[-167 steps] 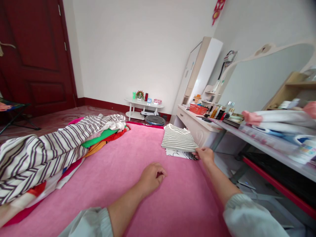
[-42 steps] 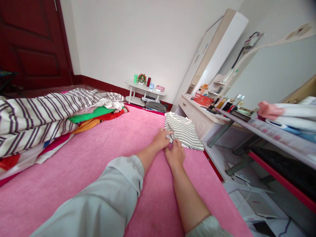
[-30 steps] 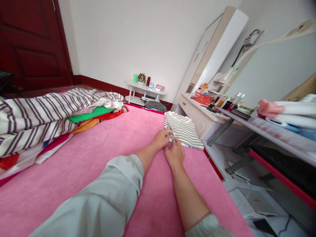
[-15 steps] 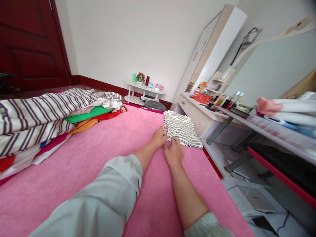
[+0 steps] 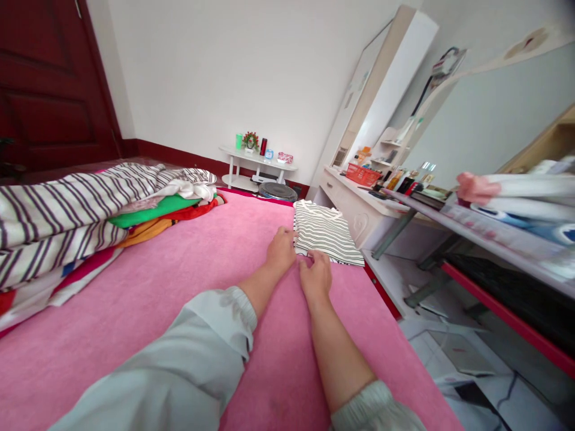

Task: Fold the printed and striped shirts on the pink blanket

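Note:
A folded black-and-white striped garment [image 5: 326, 233] lies on the pink bed cover [image 5: 188, 287] near the bed's right edge. My left hand [image 5: 280, 252] rests at its near left corner, fingers curled onto the edge of the cloth. My right hand [image 5: 315, 276] sits just beside it at the garment's near edge, fingers bent and pressing on the fabric. Both forearms reach forward from pale grey-green sleeves. What lies under the striped garment is hidden.
A heap of unfolded clothes [image 5: 90, 209], striped, green, orange and red, covers the bed's left side. A white dresser [image 5: 359, 209] with bottles and a red basket [image 5: 362, 175] stands right of the bed. A cluttered table [image 5: 485, 233] juts in at right. A small white stand [image 5: 257, 164] is by the far wall.
Over the last second both hands stayed at the striped garment's near corner, shifting slightly. Earlier, my left hand lay apart mid-bed and only my right hand touched the stack.

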A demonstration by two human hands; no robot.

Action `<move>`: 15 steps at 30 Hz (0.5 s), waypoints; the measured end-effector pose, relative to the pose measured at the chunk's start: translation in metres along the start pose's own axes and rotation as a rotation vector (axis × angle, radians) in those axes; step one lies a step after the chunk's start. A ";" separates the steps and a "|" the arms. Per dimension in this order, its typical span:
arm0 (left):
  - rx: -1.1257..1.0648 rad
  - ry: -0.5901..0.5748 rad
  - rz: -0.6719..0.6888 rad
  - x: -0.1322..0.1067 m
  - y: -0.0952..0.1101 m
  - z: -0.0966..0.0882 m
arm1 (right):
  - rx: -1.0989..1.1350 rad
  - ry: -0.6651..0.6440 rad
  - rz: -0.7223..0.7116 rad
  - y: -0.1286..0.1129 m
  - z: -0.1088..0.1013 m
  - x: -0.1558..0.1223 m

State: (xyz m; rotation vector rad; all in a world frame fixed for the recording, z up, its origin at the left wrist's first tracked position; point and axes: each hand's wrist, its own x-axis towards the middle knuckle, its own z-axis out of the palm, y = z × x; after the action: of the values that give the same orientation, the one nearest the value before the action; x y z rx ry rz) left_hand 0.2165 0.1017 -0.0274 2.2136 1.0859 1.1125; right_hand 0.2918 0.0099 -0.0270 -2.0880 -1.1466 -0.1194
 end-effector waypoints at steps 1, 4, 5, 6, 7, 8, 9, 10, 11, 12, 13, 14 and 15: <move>0.052 -0.004 0.061 -0.001 0.001 -0.003 | 0.051 0.043 0.015 0.001 0.000 0.001; 0.245 -0.147 0.256 -0.004 0.004 -0.008 | 0.087 0.163 0.011 0.004 -0.001 0.002; 0.286 -0.209 0.285 -0.005 0.005 -0.009 | 0.058 0.180 -0.001 0.004 -0.003 0.003; 0.314 -0.256 0.296 -0.006 0.006 -0.009 | 0.016 0.181 -0.006 0.005 -0.004 0.004; 0.333 -0.280 0.294 -0.007 0.007 -0.010 | -0.031 0.168 -0.001 0.006 -0.007 0.005; 0.343 -0.284 0.287 -0.008 0.009 -0.010 | -0.079 0.146 0.013 0.007 -0.010 0.007; 0.350 -0.278 0.278 -0.009 0.010 -0.010 | -0.127 0.116 0.035 0.010 -0.013 0.009; 0.358 -0.277 0.274 -0.010 0.011 -0.011 | -0.172 0.080 0.072 0.014 -0.017 0.012; 0.364 -0.278 0.271 -0.011 0.012 -0.011 | -0.210 0.037 0.126 0.019 -0.020 0.015; 0.367 -0.280 0.270 -0.012 0.013 -0.012 | -0.243 -0.007 0.192 0.024 -0.023 0.019; 0.368 -0.284 0.268 -0.012 0.013 -0.012 | -0.270 -0.044 0.261 0.031 -0.026 0.022; 0.368 -0.288 0.267 -0.012 0.013 -0.013 | -0.288 -0.072 0.317 0.037 -0.028 0.025; 0.366 -0.292 0.265 -0.013 0.012 -0.013 | -0.299 -0.089 0.351 0.042 -0.029 0.028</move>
State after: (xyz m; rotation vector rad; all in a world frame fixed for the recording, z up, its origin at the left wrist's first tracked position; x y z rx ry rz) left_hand 0.2069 0.0845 -0.0177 2.7665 0.9468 0.6906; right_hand 0.3479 -0.0034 -0.0187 -2.5508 -0.8331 -0.0309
